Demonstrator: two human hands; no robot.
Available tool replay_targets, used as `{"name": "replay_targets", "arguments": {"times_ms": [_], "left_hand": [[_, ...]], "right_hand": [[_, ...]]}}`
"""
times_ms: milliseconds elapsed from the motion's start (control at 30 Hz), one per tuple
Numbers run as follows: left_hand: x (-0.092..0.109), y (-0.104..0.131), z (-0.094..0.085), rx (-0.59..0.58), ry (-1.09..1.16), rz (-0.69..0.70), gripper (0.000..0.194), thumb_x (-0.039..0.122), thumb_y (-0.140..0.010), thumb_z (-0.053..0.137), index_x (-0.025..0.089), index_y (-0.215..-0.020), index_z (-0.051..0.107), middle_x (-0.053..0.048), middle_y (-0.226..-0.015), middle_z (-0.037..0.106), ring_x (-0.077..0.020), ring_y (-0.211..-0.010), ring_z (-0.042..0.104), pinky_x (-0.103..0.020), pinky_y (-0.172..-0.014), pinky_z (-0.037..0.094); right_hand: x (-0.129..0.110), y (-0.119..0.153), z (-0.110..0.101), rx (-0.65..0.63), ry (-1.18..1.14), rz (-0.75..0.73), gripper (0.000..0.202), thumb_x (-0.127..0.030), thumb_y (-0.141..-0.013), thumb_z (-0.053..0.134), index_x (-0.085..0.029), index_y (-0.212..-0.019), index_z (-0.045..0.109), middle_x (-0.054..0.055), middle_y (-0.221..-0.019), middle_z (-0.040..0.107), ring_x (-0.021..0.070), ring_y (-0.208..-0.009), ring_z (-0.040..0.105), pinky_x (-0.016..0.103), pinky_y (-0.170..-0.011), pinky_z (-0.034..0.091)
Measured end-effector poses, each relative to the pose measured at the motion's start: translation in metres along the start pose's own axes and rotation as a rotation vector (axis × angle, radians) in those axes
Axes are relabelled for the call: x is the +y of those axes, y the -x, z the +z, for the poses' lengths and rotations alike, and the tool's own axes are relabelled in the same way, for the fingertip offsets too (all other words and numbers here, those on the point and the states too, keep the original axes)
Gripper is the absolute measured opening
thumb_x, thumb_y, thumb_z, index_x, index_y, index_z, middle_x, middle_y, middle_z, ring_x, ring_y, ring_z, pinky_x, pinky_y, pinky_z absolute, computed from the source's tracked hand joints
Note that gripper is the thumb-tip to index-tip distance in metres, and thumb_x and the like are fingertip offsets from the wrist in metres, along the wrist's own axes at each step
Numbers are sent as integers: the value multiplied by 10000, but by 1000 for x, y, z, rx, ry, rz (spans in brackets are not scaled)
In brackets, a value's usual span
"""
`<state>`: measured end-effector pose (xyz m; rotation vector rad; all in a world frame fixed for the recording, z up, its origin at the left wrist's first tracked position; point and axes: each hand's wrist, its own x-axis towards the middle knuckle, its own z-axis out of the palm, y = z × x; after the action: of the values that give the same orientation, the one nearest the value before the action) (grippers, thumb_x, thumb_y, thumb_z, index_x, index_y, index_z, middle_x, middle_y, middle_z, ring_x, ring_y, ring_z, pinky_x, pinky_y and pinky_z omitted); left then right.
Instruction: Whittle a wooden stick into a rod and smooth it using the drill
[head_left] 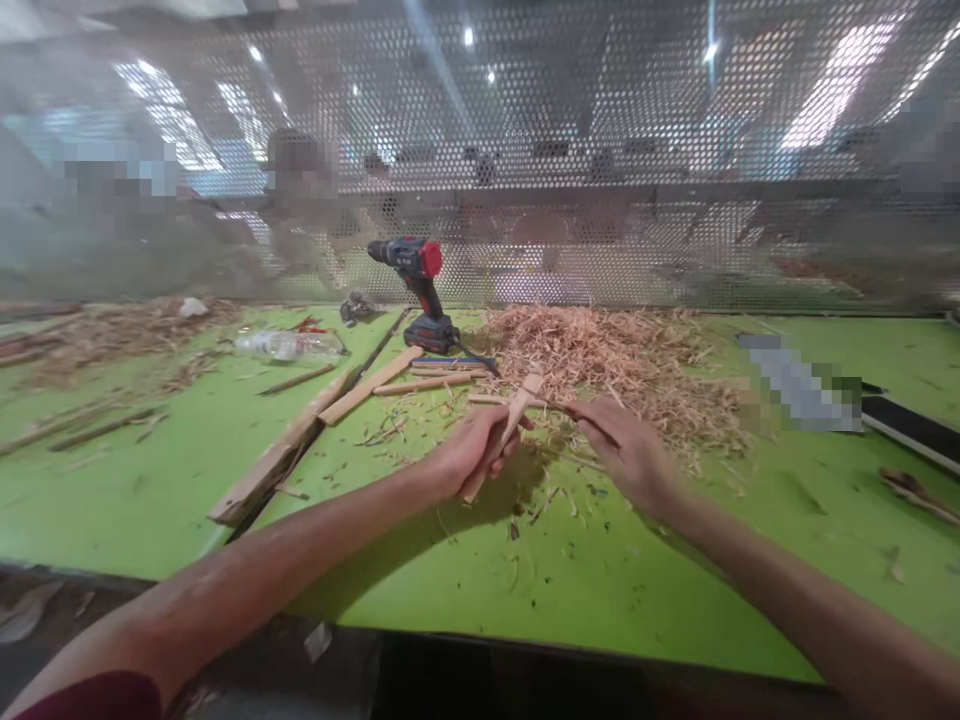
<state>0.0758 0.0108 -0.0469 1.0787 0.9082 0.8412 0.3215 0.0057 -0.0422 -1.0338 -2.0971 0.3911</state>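
My left hand (474, 448) is closed around a flat, pale wooden strip (523, 398), which slants up and away from me over the table. Fingers of my right hand (626, 450) are pinched at the near end of a thin, stick-like piece (553, 404). This thin piece lies crosswise at the wooden strip, and its light end (486, 399) shows on the far left side of the strip. Whether it is a blade or a plain stick I cannot tell. A heap of curly wood shavings (600, 345) lies just beyond both hands.
A cordless drill (421, 290) stands upright behind my left hand. Wooden slats (371, 385) and a longer board (281, 450) lie to the left, near a clear plastic bottle (289, 345). A perforated metal screen (525, 120) closes off the back of the green table (600, 590).
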Motion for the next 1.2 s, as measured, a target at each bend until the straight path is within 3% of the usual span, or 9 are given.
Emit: {"name": "replay_targets", "arguments": {"times_ms": [133, 300, 433, 700, 933, 1200], "left_hand": [[0, 8, 5, -9, -21, 74, 339, 409, -1030, 399, 180, -997, 648, 47, -656, 521, -81, -442, 454, -202, -417, 394], [3, 23, 7, -1, -92, 121, 318, 362, -1060, 357, 186, -983, 610, 55, -621, 509, -84, -435, 452, -204, -419, 387], [2, 28, 6, 27, -212, 117, 330, 386, -1086, 350, 179, -1004, 593, 50, -632, 535, -83, -453, 459, -206, -438, 403], [6, 25, 15, 81, -240, 119, 316, 401, -1086, 366, 193, -941, 554, 64, -584, 504, -82, -429, 434, -204, -420, 364], [9, 32, 10, 94, -315, 118, 348, 454, -1086, 379, 207, -904, 543, 53, -615, 521, -88, -465, 473, -201, -429, 373], [12, 44, 11, 115, -340, 114, 334, 430, -1089, 372, 202, -918, 546, 51, -612, 512, -82, -457, 461, -198, -424, 357]], "right_hand": [[2, 9, 6, -18, 175, -104, 442, -180, -1061, 449, -335, -1386, 705, 44, -960, 741, 181, -724, 649, 317, -585, 587], [-1, 19, 4, -58, 319, -115, 532, -96, -1049, 411, -349, -1443, 663, 50, -1020, 738, 148, -645, 599, 248, -472, 501], [1, 21, -2, -95, 362, -100, 510, -135, -1056, 433, -370, -1450, 655, 57, -1002, 732, 158, -630, 590, 267, -463, 470], [13, 17, -3, -55, 425, -100, 495, -179, -1058, 424, -389, -1424, 681, 60, -920, 718, 171, -606, 548, 293, -449, 412], [2, 14, -3, -30, 533, -186, 503, -148, -1078, 352, -291, -1423, 689, 74, -867, 702, 143, -544, 488, 266, -410, 361], [-2, 10, -2, -18, 468, -169, 469, -165, -1056, 403, -320, -1348, 736, 69, -845, 693, 143, -551, 479, 270, -431, 335]]}}
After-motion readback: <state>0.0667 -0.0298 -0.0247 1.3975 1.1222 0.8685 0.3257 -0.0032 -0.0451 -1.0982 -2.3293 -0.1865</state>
